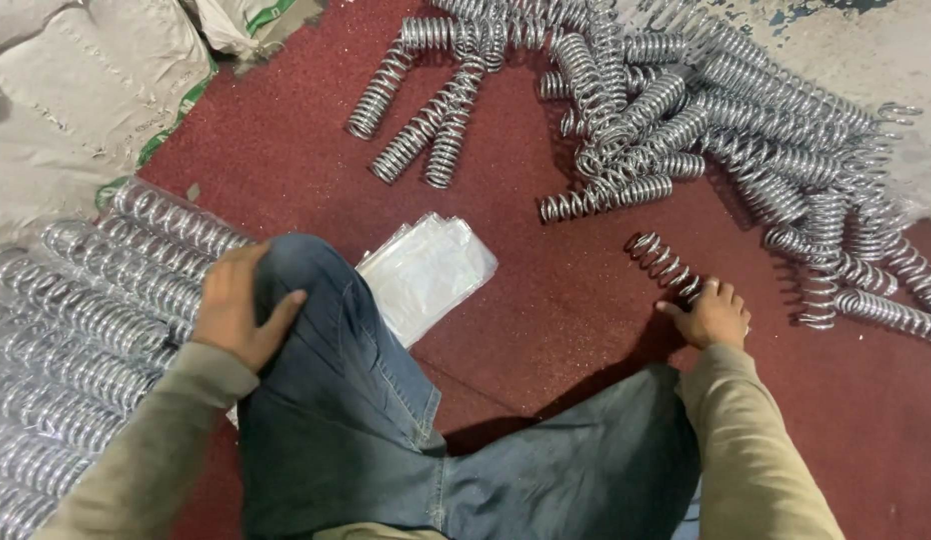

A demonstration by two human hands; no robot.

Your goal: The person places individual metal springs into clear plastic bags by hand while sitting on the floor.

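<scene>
Right hand (716,315) grasps the near end of a coil spring (664,265) angling up-left across the floor; left hand (241,305) rests open on the knee.

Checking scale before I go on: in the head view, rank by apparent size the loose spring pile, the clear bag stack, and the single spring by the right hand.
1. Loose spring pile
2. Clear bag stack
3. Single spring, at the right hand

The pile lies farther from the camera, yet looks largest.

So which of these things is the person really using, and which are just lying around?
In use:
- single metal spring, gripped by the right hand
- clear plastic bags
- bagged springs beside the left hand, which rests on the knee
- loose spring pile

Lying about:
- white sacks
- red mat
</scene>
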